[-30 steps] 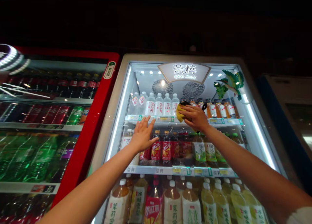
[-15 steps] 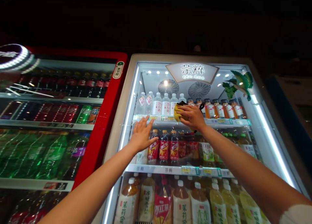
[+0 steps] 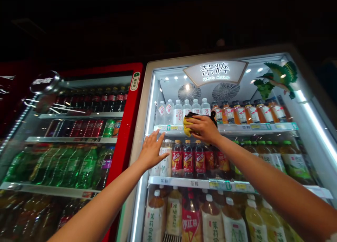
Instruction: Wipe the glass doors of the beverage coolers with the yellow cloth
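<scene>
My right hand [image 3: 204,129] is closed on a yellow and black cloth [image 3: 187,125], pressed to the glass door of a lit drinks fridge [image 3: 152,64] in front of its top shelf. A black loop of the cloth sticks up past my knuckles. To the left, my left hand [image 3: 152,151] is open with fingers spread, against or just before the same glass near the door's left side. Behind the glass stand clear water bottles [image 3: 177,112], amber drink bottles [image 3: 239,113] and red-labelled tea bottles [image 3: 188,159].
A red-framed fridge [image 3: 137,68] with cans and green bottles [image 3: 89,166] stands at the left. A fan-shaped sign [image 3: 216,73] and a green bird decoration [image 3: 281,77] sit at the lit fridge's top. Larger tea bottles [image 3: 155,214] fill the lower shelf.
The view has shifted, so the fridges appear farther right. Against the bottles behind it, my right hand with the cloth has moved left. My left hand stays spread near the door's left side.
</scene>
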`<action>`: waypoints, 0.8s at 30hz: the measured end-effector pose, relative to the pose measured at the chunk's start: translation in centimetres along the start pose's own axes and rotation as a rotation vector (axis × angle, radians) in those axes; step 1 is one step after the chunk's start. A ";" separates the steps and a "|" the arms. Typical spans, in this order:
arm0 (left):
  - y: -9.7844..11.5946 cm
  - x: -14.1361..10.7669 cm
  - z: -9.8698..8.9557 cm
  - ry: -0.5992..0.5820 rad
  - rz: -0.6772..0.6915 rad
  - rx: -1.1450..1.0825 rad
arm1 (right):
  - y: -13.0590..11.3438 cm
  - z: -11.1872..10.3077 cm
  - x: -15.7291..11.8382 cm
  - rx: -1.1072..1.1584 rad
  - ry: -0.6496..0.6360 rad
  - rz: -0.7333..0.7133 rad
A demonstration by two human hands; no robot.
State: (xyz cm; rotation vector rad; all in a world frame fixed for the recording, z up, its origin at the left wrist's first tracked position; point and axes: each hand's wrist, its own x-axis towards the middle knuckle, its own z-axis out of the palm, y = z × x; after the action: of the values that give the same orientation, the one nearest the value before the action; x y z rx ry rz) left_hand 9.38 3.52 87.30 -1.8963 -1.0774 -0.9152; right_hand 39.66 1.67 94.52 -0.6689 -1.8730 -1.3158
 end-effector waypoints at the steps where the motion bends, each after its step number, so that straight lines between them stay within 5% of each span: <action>1: -0.2 -0.2 -0.2 -0.010 -0.002 0.007 | 0.5 -0.2 0.3 -0.007 0.029 0.046; 6: -1.1 0.5 -0.4 -0.037 -0.024 0.014 | -2.0 2.0 5.1 -0.111 0.132 0.340; 10: -2.1 1.2 -0.3 -0.060 0.008 0.004 | -5.1 3.4 5.2 -0.097 -0.005 0.177; 13: -3.3 1.0 -0.5 -0.061 0.040 0.005 | -4.2 2.2 3.1 -0.036 -0.065 0.054; 17: -5.2 0.8 -0.9 -0.083 0.060 0.022 | -2.5 1.5 4.6 -0.055 0.062 0.241; 20: -6.5 1.2 -0.9 -0.062 0.085 0.017 | -4.5 3.6 8.5 -0.124 0.117 0.410; 24: -8.1 1.7 -0.4 -0.029 0.128 -0.006 | -8.1 6.0 9.9 -0.136 0.037 0.265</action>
State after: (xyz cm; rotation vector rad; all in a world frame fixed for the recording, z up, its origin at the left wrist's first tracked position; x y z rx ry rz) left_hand 2.72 6.63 91.05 -1.9646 -0.9588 -0.8226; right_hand 26.02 4.62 96.75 -0.9231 -1.6121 -1.2790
